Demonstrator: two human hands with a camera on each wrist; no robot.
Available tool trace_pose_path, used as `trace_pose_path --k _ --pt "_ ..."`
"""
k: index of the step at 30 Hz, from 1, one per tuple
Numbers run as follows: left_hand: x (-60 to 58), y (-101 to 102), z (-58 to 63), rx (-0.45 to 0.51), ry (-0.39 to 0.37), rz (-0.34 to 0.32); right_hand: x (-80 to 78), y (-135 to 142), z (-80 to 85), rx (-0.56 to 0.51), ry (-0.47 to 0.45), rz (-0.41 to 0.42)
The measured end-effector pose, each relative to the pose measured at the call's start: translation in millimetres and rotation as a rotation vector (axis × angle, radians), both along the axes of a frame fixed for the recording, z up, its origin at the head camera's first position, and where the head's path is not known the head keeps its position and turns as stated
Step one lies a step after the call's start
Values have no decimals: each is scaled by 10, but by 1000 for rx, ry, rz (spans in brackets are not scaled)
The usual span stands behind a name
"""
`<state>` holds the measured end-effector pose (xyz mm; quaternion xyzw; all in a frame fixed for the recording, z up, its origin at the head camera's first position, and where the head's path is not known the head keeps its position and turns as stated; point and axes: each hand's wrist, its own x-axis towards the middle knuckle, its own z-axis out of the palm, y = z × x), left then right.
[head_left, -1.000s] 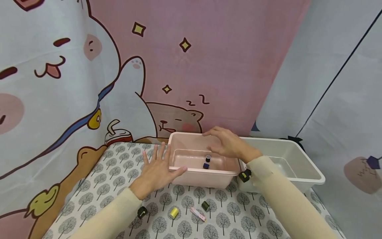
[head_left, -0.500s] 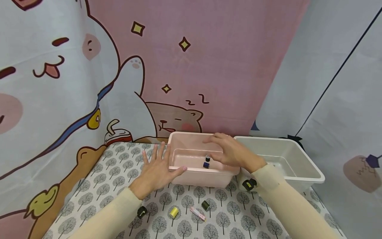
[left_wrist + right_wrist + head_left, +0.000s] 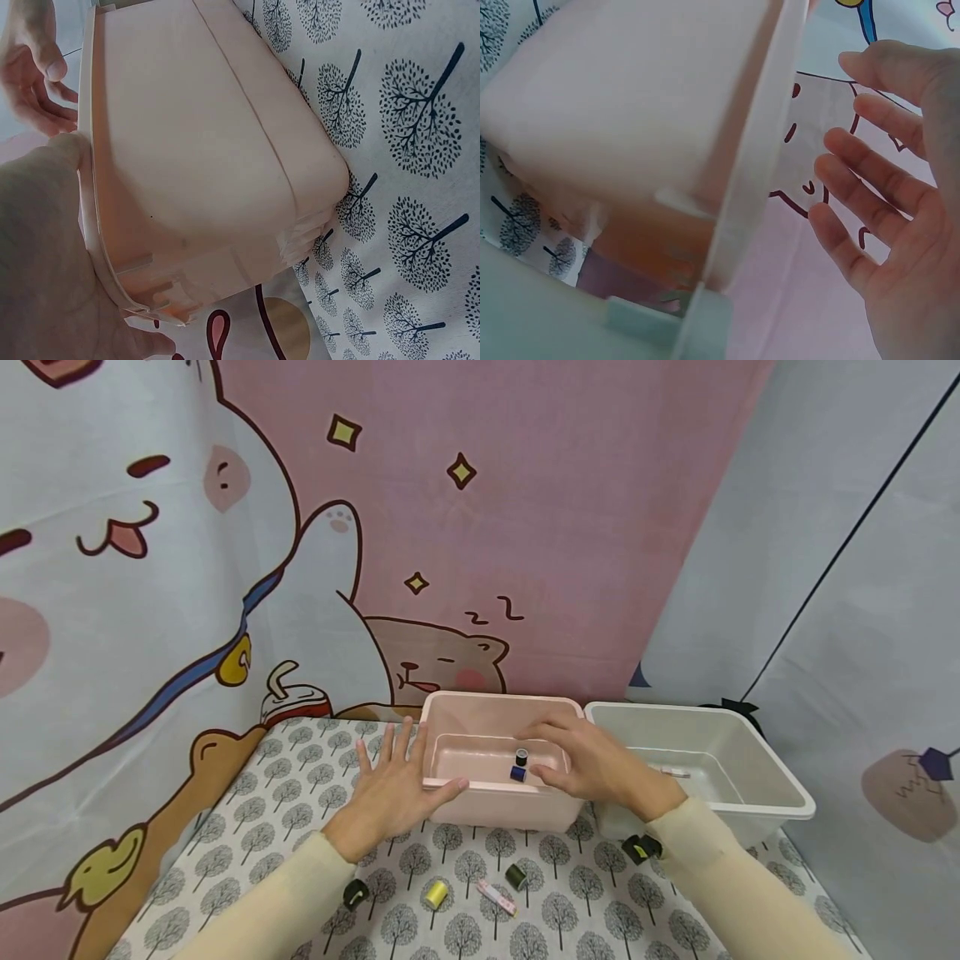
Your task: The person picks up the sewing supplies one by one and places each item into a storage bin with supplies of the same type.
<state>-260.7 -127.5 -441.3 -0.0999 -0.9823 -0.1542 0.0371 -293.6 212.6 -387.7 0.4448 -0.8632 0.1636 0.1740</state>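
My left hand (image 3: 393,785) rests with spread fingers at the left front corner of the pink bin (image 3: 502,806), its thumb along the rim. Over the bin's right part hovers my right hand (image 3: 592,760), fingers loosely bent and holding nothing; the right wrist view shows the same hand (image 3: 892,172) apart from the rim. Inside the pink bin lie a dark thread spool (image 3: 521,757) and a blue spool (image 3: 518,773). On the cloth in front are a yellow spool (image 3: 436,895), a dark green spool (image 3: 516,877) and a slim pink-and-white stick (image 3: 497,898).
A white bin (image 3: 750,810) stands close to the right of the pink one, with a small pale object (image 3: 675,771) inside. A tree-patterned cloth (image 3: 285,814) covers the table. Behind hangs a printed curtain (image 3: 570,527).
My right hand has shifted right and toward me above the pink bin, uncovering the pale object in the white bin. My left hand has stayed in place.
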Motion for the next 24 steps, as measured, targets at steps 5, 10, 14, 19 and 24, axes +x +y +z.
trace_pose_path --k 5,10,14,19,24 --pt "-6 1 -12 -3 0 -1 83 38 -61 0 24 7" --pt "-4 2 -9 -11 0 0 163 74 -110 1 14 7" --pt "-1 3 -1 -2 4 -1 234 111 -150 2 -13 -9" --pt "-6 0 -11 1 8 -1 310 132 -196 -28 -17 23" --pt "-8 4 -9 -6 9 -4 390 137 -238 -36 -17 53"
